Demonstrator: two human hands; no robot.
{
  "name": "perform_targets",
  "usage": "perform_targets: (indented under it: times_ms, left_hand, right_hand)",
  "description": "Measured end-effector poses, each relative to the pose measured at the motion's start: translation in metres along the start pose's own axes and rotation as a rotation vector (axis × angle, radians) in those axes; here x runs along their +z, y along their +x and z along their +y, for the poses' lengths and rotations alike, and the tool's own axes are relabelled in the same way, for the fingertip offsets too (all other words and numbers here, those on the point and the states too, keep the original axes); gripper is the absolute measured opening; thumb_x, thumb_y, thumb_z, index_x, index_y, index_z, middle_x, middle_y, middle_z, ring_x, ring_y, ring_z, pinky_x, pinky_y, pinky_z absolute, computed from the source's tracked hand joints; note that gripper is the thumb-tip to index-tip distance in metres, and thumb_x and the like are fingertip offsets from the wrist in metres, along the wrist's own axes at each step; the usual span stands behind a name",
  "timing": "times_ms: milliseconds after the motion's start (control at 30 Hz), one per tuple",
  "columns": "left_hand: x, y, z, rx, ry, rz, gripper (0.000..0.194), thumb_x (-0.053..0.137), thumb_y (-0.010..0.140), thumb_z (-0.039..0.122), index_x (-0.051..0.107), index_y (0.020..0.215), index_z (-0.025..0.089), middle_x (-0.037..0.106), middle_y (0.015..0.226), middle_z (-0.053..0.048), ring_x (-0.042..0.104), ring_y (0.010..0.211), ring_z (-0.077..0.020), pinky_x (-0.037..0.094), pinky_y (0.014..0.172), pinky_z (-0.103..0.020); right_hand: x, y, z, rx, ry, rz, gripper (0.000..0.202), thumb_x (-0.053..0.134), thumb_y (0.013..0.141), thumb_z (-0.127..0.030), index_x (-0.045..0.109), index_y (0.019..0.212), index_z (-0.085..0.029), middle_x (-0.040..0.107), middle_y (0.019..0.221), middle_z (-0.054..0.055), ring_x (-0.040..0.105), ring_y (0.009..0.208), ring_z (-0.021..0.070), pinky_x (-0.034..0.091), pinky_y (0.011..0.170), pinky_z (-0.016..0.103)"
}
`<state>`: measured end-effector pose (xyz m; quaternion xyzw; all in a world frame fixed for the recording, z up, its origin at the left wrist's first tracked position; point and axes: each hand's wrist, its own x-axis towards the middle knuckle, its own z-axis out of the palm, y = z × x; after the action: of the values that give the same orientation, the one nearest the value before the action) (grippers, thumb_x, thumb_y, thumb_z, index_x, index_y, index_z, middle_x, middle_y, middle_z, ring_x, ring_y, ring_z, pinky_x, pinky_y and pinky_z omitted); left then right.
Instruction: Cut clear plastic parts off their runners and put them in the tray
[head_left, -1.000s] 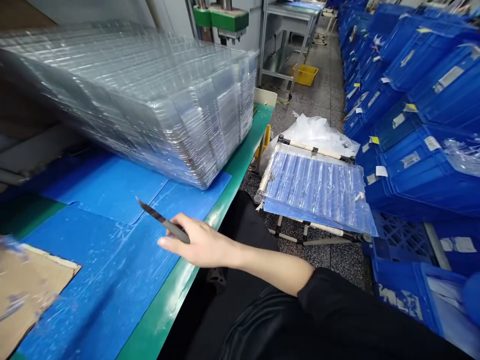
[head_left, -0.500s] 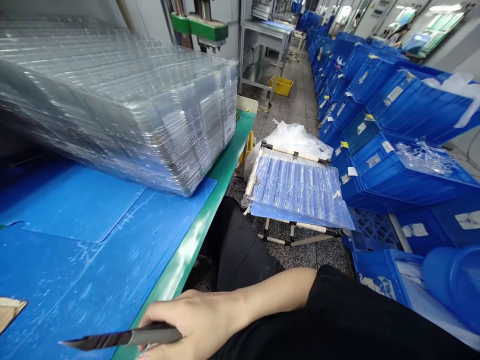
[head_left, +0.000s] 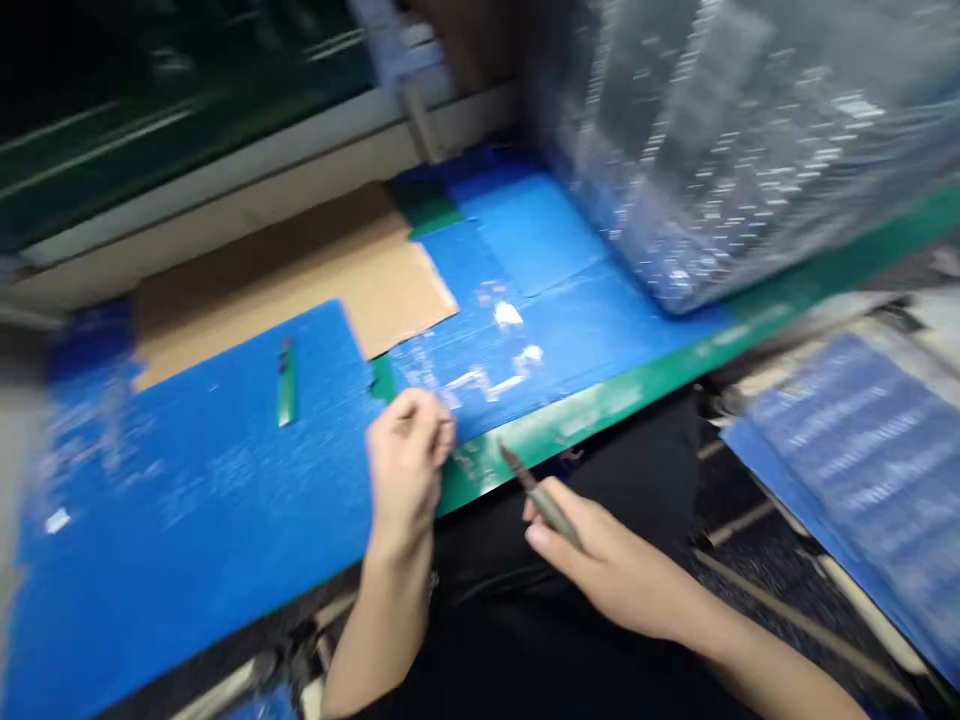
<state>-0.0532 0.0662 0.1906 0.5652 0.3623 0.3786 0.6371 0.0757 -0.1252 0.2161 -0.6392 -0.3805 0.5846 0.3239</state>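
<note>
My right hand (head_left: 592, 550) grips a knife with a grey handle (head_left: 553, 516), its dark blade pointing up and left near the green table edge (head_left: 600, 412). My left hand (head_left: 409, 450) is closed above the edge of the blue sheet, its fingers curled together; whether anything small is between them cannot be made out. To its left, a green-handled tool (head_left: 286, 385) lies on the blue sheet (head_left: 225, 500). Behind it is a flat piece of brown cardboard (head_left: 285, 270). The picture is blurred by motion.
A tall stack of clear plastic trays (head_left: 720, 150) stands at the back right of the table. Lower right, a pipe-frame stand holds a clear ribbed tray (head_left: 862, 450) over a blue sheet. White scraps (head_left: 508, 314) lie on the blue surface.
The view has swung left onto the table. My left hand has come into view, closed. The knife is still in my right hand, its blade now pointing up and left.
</note>
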Motion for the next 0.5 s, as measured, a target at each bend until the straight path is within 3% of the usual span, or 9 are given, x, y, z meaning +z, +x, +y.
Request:
perform_targets:
  times_ms: [100, 500]
  left_hand:
    - [-0.021, -0.01, -0.005, -0.061, -0.039, 0.03, 0.046, 0.077, 0.1, 0.051, 0.059, 0.076, 0.016, 0.05, 0.062, 0.004, 0.034, 0.046, -0.0027, 0.023, 0.043, -0.016]
    - [-0.032, -0.034, -0.017, -0.161, -0.112, -0.069, 0.041, 0.072, 0.104, 0.048, 0.064, 0.079, 0.017, 0.055, 0.06, 0.004, 0.037, 0.041, -0.0025, 0.025, 0.039, -0.016]
  right_hand:
    - [0.002, 0.013, -0.001, 0.062, -0.02, -0.066, 0.034, 0.044, 0.114, -0.058, 0.055, 0.117, -0.027, 0.066, 0.118, 0.003, 0.061, 0.11, 0.0228, 0.046, 0.102, 0.038]
    - [0.015, 0.03, -0.012, 0.052, -0.066, -0.153, 0.029, 0.046, 0.114, -0.054, 0.054, 0.111, -0.026, 0.067, 0.113, 0.003, 0.063, 0.106, 0.0233, 0.049, 0.099, 0.04]
